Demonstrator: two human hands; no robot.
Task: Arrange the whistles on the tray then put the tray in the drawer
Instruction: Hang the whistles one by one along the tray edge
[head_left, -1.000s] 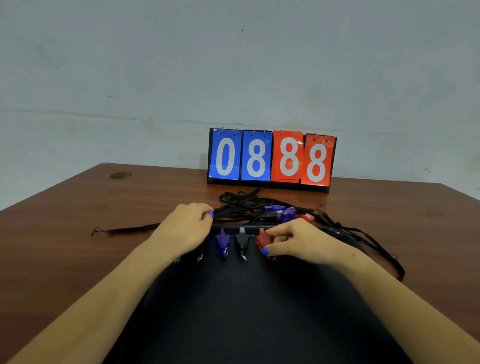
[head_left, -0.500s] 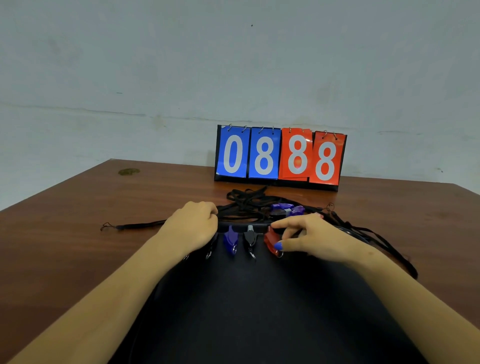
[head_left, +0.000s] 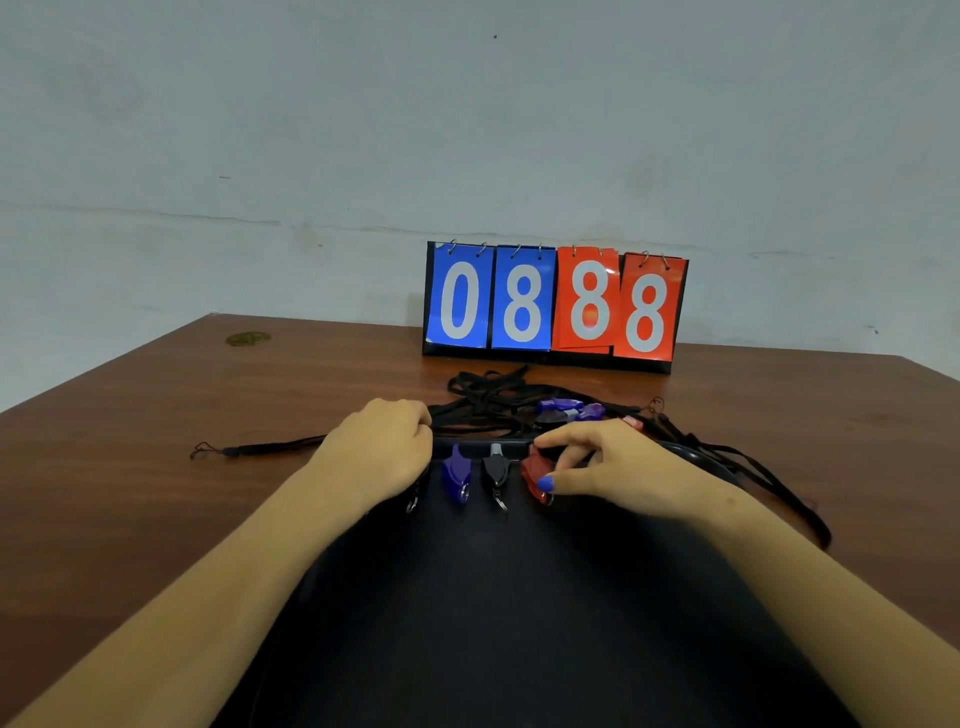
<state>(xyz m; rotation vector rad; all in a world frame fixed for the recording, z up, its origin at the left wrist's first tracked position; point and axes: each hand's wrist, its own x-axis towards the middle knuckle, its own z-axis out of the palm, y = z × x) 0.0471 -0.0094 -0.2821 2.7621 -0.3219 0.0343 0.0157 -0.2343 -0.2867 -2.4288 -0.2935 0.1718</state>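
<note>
Cord tangle behind tray

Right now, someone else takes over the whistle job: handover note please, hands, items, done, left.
Left hand: fingers curled at the tray's far left edge; a ring shows under it, what it holds is hidden.
Right hand: pinching the red whistle at the row's right end.
Tray: black, on the table in front of the person. On its far edge stand the purple whistle, the black whistle and the red one.
Left: more whistles sit in the tangle of black lanyards behind the tray; place them, then put the tray in the drawer. No drawer in view.
</note>
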